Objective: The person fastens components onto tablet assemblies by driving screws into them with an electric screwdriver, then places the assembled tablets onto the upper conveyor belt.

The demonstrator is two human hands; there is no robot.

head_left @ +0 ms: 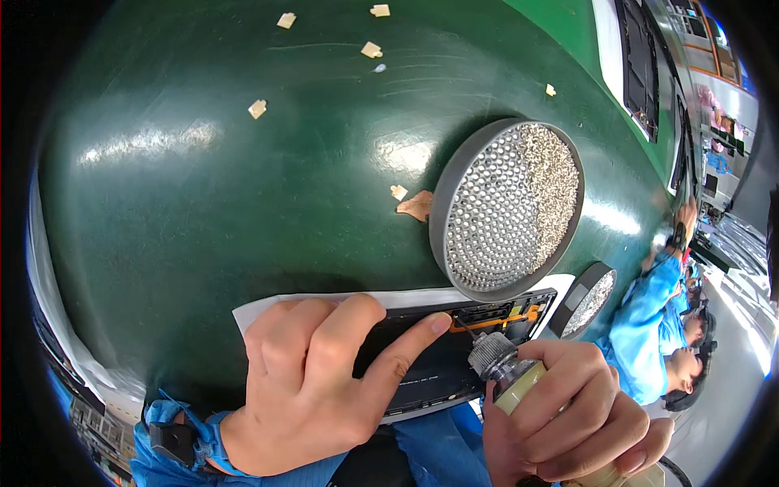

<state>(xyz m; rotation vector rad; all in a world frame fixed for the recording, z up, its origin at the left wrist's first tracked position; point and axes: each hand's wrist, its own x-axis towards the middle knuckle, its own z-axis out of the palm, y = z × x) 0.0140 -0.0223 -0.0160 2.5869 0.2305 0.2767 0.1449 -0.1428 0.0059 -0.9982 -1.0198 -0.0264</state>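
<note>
Resting palm-down on the black, flat, rectangular device panel (422,383) with the left hand (316,385), thumb spread away from bent fingers, probably to steady it. Clamping a driver-like tool with knurled silver collar and pale yellow barrel (519,388) in the right hand (572,414), apart from the left, aiming slantwise near the thumb tip and an orange ribbon strip (519,316); impossible to tell whether touching. Laid over a white paper sheet (258,308), likely against scratches, close to the blue-clothed lap (434,449). Crowded along the far edge by a round grey tray (442,215) of small silvery pieces, presumably for short reaching, and at right by a smaller round grey tray (568,316). Opening widely leftward and beyond across the glossy green tabletop (203,227), past scattered small cream tabs (372,49).
</note>
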